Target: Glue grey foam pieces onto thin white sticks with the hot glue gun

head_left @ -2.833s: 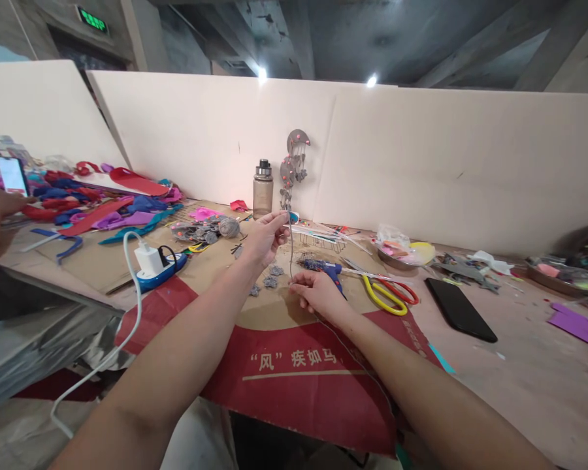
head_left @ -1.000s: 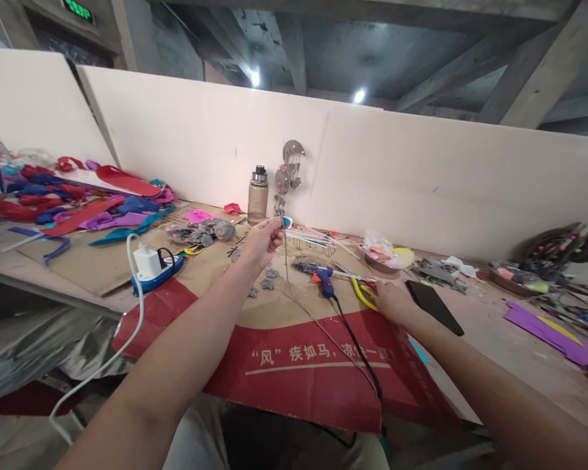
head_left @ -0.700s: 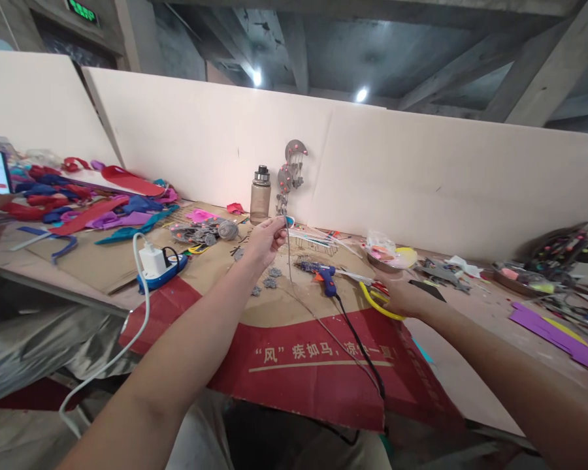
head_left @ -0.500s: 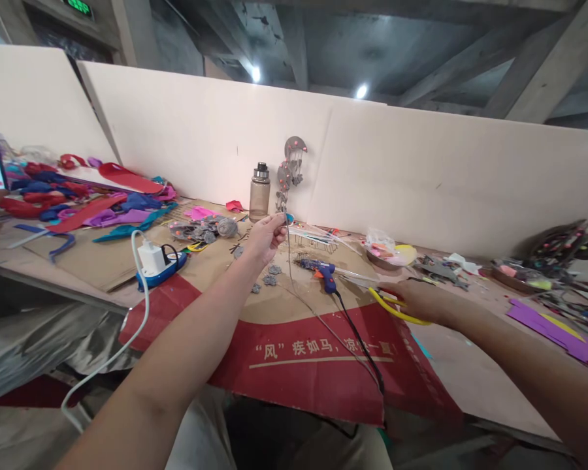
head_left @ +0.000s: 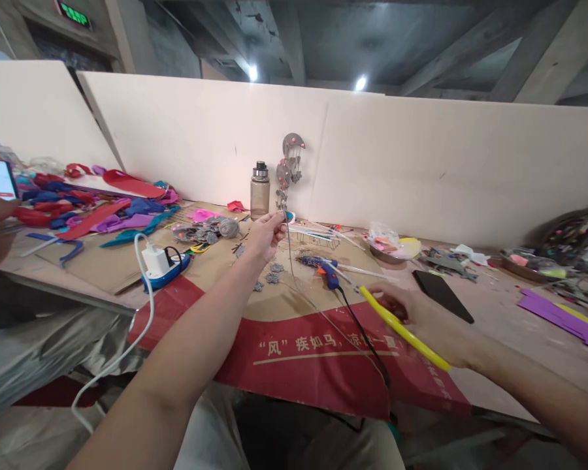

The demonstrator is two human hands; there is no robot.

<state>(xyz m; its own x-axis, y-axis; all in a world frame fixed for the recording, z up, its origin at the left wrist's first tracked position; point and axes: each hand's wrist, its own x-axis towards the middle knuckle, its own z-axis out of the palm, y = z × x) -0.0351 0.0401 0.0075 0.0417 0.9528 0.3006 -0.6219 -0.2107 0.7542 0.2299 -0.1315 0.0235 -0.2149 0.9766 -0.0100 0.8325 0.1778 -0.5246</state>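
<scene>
- Our left hand (head_left: 263, 233) pinches the top of a thin wire (head_left: 294, 277), which hangs down to the cardboard (head_left: 274, 307).
- Our right hand (head_left: 428, 323) is closed around the yellow-handled scissors (head_left: 402, 331), lifted above the cardboard's red edge.
- A glue gun (head_left: 326, 271) lies between our hands, its black cord trailing towards us.
- A black phone (head_left: 443, 296) lies just beyond our right hand.
- A bottle (head_left: 260, 190) stands by the wall.

A grey water bottle (head_left: 260, 190) stands against the white partition (head_left: 396, 163). A blue glue gun (head_left: 326, 271), black phone (head_left: 442, 296) and power strip (head_left: 165, 272) lie on the worktop (head_left: 509, 339).
</scene>
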